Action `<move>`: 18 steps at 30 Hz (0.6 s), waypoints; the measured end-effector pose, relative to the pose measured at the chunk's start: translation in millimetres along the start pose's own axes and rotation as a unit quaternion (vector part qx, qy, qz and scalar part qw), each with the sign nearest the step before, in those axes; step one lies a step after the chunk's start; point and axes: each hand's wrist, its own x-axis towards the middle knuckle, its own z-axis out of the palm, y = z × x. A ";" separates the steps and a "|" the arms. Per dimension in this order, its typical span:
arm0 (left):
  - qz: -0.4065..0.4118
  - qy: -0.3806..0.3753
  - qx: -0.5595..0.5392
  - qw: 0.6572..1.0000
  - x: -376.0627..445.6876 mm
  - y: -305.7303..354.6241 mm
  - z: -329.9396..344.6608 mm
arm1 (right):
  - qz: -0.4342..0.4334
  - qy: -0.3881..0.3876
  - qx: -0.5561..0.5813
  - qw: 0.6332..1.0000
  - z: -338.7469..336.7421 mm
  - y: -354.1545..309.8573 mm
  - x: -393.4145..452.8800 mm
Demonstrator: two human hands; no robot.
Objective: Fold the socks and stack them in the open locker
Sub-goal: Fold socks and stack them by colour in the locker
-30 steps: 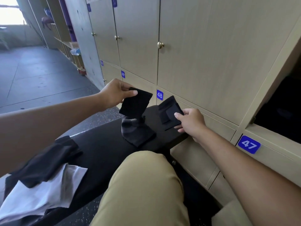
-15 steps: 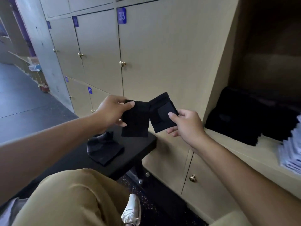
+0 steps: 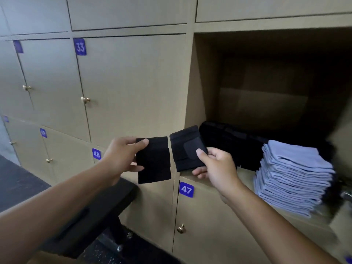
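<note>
Two folded black socks: left hand (image 3: pixel 122 159) pinches one (image 3: pixel 154 161), right hand (image 3: pixel 217 166) pinches the other (image 3: pixel 185 147).

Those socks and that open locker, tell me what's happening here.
A person holds a folded black sock in each hand. The left hand pinches one folded sock in front of the closed doors; the right hand grips the other sock at the open locker mouth. Inside already sit a pile of black socks and a stack of light blue ones.
</note>
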 end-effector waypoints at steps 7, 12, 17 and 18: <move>0.018 -0.021 0.021 0.999 0.0 -5.2 38.1 | 0.023 0.021 0.002 1.000 -31.3 -7.0 -9.6; 0.015 -0.039 0.030 0.999 1.7 -5.9 58.1 | 0.030 0.033 -0.051 0.998 -51.9 -19.9 -19.0; -0.001 -0.034 0.004 0.999 10.2 -7.8 63.5 | -0.014 0.062 -0.127 0.990 -71.0 -41.6 -21.0; -0.009 -0.036 -0.013 0.999 11.3 -6.8 63.5 | -0.014 0.054 -0.126 0.990 -71.1 -45.0 -21.6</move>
